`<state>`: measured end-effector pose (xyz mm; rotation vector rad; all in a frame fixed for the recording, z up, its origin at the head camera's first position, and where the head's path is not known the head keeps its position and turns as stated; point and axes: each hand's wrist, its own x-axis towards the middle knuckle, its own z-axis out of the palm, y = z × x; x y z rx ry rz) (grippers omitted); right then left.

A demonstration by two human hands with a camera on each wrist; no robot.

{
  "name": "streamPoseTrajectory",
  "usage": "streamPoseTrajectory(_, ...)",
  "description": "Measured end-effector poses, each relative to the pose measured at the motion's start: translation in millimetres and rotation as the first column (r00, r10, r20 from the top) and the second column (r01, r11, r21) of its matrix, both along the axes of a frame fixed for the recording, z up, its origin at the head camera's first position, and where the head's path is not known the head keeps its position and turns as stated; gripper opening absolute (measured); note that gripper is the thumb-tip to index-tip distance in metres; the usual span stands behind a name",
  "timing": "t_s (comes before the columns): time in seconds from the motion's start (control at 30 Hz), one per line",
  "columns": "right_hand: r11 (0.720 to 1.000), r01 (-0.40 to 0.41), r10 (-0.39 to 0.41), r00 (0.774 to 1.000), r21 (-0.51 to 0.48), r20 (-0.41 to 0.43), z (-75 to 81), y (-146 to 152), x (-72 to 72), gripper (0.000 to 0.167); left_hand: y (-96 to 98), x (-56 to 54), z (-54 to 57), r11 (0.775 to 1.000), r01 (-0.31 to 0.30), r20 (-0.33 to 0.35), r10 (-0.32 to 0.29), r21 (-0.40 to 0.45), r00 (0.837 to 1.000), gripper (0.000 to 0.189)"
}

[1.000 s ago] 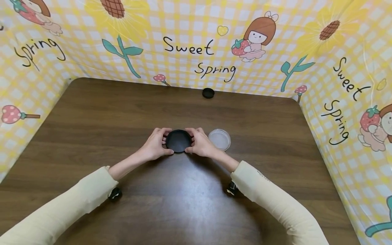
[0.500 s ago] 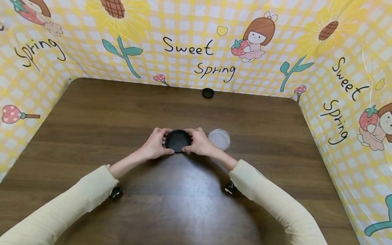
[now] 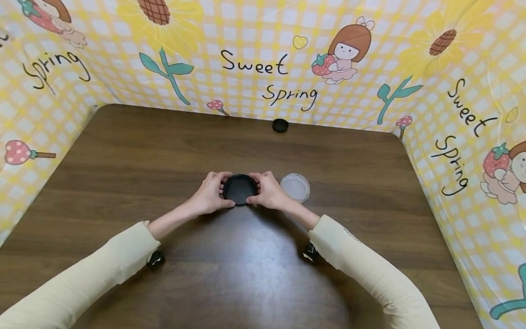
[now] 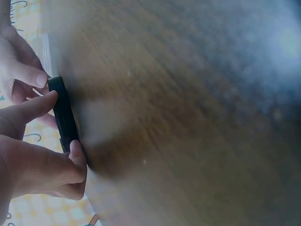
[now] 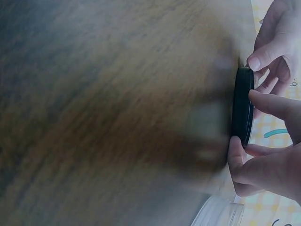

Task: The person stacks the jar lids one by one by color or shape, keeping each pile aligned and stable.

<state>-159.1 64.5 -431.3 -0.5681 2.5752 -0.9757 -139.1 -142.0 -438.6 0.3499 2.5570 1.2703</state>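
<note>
Between both hands, near the middle of the table, is a round black lid point(image 3: 240, 189), shallow with a raised rim. My left hand point(image 3: 211, 193) grips its left side, the thumb at the near edge and the fingers round the far side. On the opposite side my right hand point(image 3: 268, 192) holds it in much the same way. Seen edge-on in the right wrist view, the lid point(image 5: 242, 106) lies level at or close to the tabletop; whether it touches is unclear. Just right of my right hand stands a clear round dish point(image 3: 295, 188).
A smaller black round piece point(image 3: 280, 125) sits at the back edge of the wooden table point(image 3: 164, 146). Yellow checked cloth point(image 3: 246, 27) with printed figures rises behind the table and along both sides.
The right thumb has shifted slightly left along the lid's near rim. Both hands otherwise keep their hold, and the lid stays in about the same place.
</note>
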Motion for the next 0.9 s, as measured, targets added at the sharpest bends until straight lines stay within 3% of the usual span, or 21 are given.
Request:
streamPoseTrajectory(0.17,1.000,-0.002,0.003,0.999,0.010,-0.046,6.9,1.2,-0.2,0.072,-2.3,-2.4,2.9,0.999,-0.014,0.033,0.013,0.029,0.999,0.089)
streamPoseTrajectory(0.47,0.998,0.061,-0.061,0.996,0.007,-0.070,24.7,7.8,-9.1,0.071,-8.1,-13.5,6.2,0.998,-0.049,0.032,0.048,0.026,0.998,0.079)
streamPoseTrajectory(0.67,0.997,0.065,-0.068,0.995,-0.051,-0.071,30.4,22.7,-25.2,0.065,-6.5,-29.3,5.6,0.998,-0.067,0.019,0.067,0.000,0.998,0.072)
streamPoseTrajectory(0.9,0.995,0.070,-0.075,0.994,-0.066,-0.084,43.8,45.3,-47.3,0.056,0.0,-60.0,3.8,0.996,-0.094,0.009,0.094,-0.002,0.996,0.065)
